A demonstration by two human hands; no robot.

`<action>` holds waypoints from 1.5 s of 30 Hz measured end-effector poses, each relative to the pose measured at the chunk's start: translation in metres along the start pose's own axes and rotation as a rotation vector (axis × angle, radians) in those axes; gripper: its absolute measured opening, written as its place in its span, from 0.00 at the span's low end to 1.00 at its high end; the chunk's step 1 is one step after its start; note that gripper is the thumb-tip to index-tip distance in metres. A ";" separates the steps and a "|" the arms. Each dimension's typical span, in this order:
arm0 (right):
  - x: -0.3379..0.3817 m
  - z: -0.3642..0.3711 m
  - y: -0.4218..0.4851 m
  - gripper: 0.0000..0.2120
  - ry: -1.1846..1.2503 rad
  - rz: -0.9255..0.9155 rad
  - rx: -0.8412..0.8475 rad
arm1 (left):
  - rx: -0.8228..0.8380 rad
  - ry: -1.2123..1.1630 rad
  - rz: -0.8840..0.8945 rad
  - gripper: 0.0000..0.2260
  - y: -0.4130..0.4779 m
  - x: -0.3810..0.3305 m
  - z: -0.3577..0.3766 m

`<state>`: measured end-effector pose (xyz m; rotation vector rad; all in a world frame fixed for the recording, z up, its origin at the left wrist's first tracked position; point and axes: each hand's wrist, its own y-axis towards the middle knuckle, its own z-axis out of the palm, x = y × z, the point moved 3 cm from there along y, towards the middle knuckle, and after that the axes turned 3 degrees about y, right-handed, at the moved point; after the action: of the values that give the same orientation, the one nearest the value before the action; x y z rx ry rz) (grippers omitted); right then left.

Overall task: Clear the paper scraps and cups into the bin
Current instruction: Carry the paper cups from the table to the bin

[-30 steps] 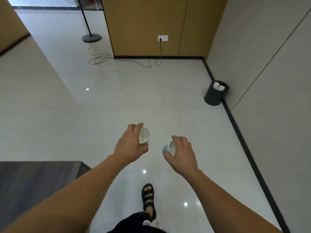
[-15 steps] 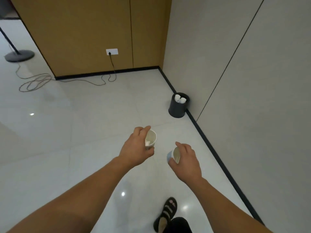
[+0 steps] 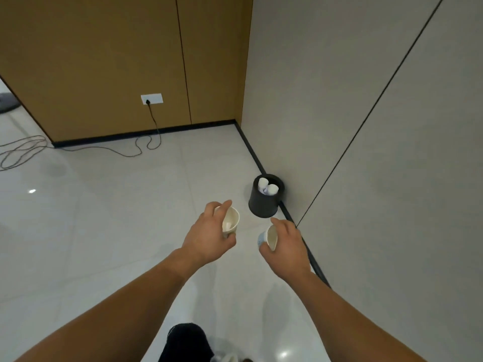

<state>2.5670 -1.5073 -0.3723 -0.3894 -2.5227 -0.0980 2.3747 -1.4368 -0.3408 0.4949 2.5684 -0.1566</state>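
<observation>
My left hand (image 3: 209, 235) grips a white paper cup (image 3: 231, 221) with its mouth tipped to the right; something white lies inside it. My right hand (image 3: 286, 242) holds a second white paper cup (image 3: 267, 237), tilted with its mouth to the left. Both are held out in front of me above the floor. A small black bin (image 3: 262, 205) stands on the floor against the right wall, just beyond and between the two cups. White crumpled paper (image 3: 268, 188) pokes up from its opening.
A grey wall (image 3: 366, 126) with a black skirting runs along the right. Wooden panels (image 3: 117, 61) with a socket (image 3: 151, 98) close the far side, and a loose cable (image 3: 130, 150) lies on the pale tiled floor (image 3: 104, 218) to the left.
I have walked toward the bin and turned right; it now sits much nearer, just beyond my hands. The dark table at the lower left has left the view. Both hands still hold their cups.
</observation>
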 end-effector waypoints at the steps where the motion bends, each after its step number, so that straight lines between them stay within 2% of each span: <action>1: -0.002 0.000 0.018 0.31 0.002 -0.001 0.000 | 0.003 0.002 0.007 0.35 0.020 0.000 0.002; 16: -0.023 -0.009 0.323 0.31 0.004 0.179 -0.103 | 0.148 0.004 0.187 0.35 0.385 0.012 0.012; 23: -0.054 -0.006 0.420 0.30 -0.022 0.258 -0.074 | 0.258 -0.014 0.222 0.36 0.504 -0.001 0.045; 31: -0.142 0.014 0.552 0.31 0.071 0.295 0.016 | 0.354 0.005 0.178 0.38 0.637 -0.018 0.123; 34: -0.175 0.024 0.588 0.30 0.047 0.253 0.038 | 0.378 0.006 0.149 0.39 0.681 -0.023 0.158; 37: -0.209 0.037 0.619 0.30 0.083 0.331 0.084 | 0.399 -0.019 0.112 0.39 0.716 -0.021 0.199; 41: -0.254 0.081 0.650 0.32 0.135 0.400 0.096 | 0.446 -0.073 0.048 0.36 0.745 0.005 0.267; 45: -0.298 0.156 0.681 0.32 0.136 0.427 0.113 | 0.515 -0.086 0.007 0.37 0.772 0.043 0.353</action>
<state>2.9214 -0.9091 -0.6780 -0.8331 -2.2460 0.1767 2.7951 -0.7792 -0.6783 0.6630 2.4286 -0.8302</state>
